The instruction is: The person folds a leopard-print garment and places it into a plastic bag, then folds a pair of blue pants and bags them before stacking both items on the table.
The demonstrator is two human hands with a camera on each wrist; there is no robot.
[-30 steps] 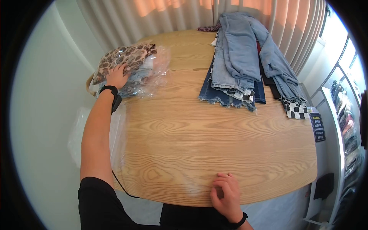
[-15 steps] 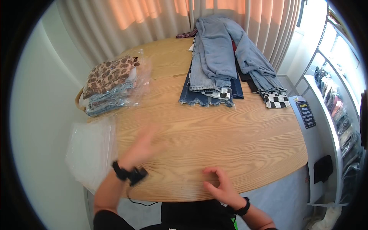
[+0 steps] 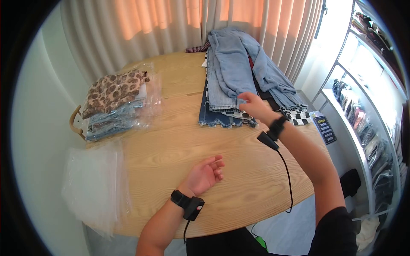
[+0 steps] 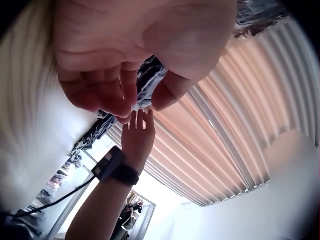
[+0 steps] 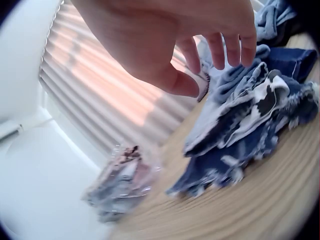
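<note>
At the far left edge of the counter [image 3: 243, 170] lies a flat stack of clear plastic bags [image 3: 92, 187]. Behind it is a pile of bagged garments [image 3: 115, 106], with a leopard-print piece on top. The left hand [image 3: 206, 174] rests near the middle of the counter, palm up, fingers relaxed and slightly curved, holding nothing and well apart from both piles. To its right, at the back of the counter, is a heap of unbagged jeans [image 3: 228, 68], light denim over dark frayed denim. The right hand [image 3: 253, 104] is at the near hem of this heap. Its fingers are loosely spread and bent downward, gripping nothing. Whether the fingertips touch the cloth cannot be told. A black-and-white checkered garment [image 3: 299, 116] lies just right of the wrist.
</note>
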